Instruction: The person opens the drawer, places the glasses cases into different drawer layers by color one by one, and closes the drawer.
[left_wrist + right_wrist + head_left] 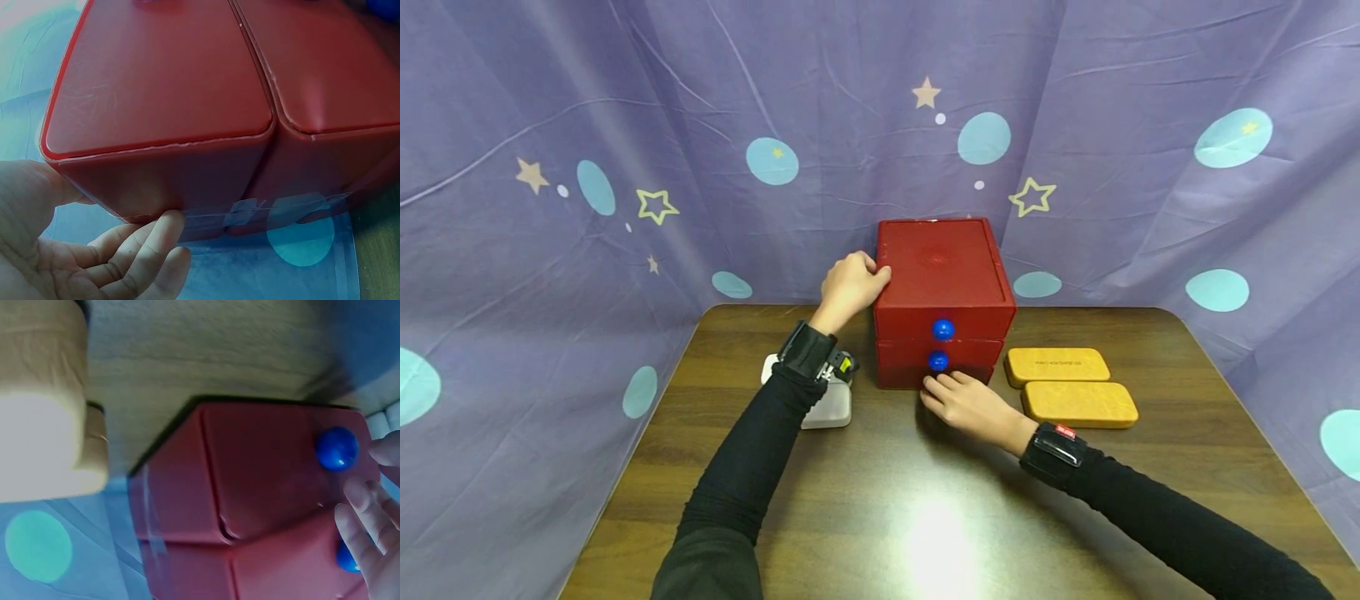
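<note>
A red two-drawer box (936,271) stands toward the back of the table, with a round blue knob on each drawer front. My left hand (852,283) holds its left side, thumb over the top edge and fingers (165,231) against the side wall. Both drawers look pushed in. In front of the lower drawer, my right hand (966,406) hovers low with fingers spread and nothing between them. Thumb and fingertips are close to the lower blue knob (337,448), and in the right wrist view the fingers partly hide the upper blue knob (347,557).
Two yellow oblong cases (1057,367) lie side by side to the right of the box, near my right wrist. A white case (829,408) sits at the left, partly hidden beneath my left wrist. Behind the wooden table (850,517) hangs a purple patterned curtain (865,100).
</note>
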The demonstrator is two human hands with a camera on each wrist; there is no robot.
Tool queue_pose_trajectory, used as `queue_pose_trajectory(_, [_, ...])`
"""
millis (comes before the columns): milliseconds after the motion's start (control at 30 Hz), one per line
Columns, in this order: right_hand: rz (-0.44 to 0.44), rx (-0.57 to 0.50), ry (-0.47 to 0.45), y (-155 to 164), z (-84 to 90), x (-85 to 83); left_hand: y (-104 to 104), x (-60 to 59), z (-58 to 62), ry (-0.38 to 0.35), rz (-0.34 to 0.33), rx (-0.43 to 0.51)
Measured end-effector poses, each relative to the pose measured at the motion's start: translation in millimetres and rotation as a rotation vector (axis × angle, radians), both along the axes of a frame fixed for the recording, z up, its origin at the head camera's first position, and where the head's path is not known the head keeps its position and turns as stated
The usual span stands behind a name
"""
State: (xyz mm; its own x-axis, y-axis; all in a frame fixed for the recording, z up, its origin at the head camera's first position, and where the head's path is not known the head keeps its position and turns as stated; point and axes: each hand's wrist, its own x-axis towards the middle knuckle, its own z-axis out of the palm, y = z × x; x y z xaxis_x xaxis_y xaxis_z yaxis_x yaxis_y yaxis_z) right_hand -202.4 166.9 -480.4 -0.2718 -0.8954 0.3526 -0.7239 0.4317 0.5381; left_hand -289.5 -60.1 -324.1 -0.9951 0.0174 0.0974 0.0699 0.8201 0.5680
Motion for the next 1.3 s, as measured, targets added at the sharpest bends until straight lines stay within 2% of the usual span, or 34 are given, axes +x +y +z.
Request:
queue_pose_trajectory(233, [0.029,-0.010,0.030,-4,22.1,6.1,-1,-0.9,-1.3,0.007,-0.001,-0.002])
queue_pose_trajectory(433, [0.025,-0.041,0.093,-5,35.4,3.3,0,-1.7,-1.9,0.008,0.001,-0.002])
queue_pose_trajectory(833, [-0.006,-0.097,0.146,-4,29.8,-10.9,1,-0.8,-1.9,0.002,0.005,0.002])
queue_pose_trajectory(1300, [0.047,-0.136,0.148,-6,26.2,-16.2,1,-0.4,-2.0,0.000,0.002,0.006])
